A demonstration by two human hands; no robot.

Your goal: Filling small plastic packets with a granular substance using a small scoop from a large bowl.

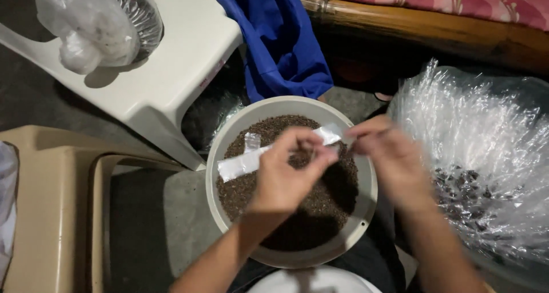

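Observation:
A round beige bowl (366, 173) full of dark brown grains sits in front of me. Over it my left hand (286, 175) and my right hand (389, 158) both pinch a long, narrow clear plastic packet (243, 162), which stretches out to the left above the grains. The right hand is blurred. A small clear bit of plastic (251, 141) lies on the grains near the packet.
A big clear plastic bag (486, 155) holding dark grains lies at the right. A white plastic stool (183, 52) at upper left carries a tied clear bag (94, 24). Blue cloth (280, 41) hangs behind the bowl. A beige plastic chair (51, 201) stands at left. A white lid (314, 281) is at the bottom.

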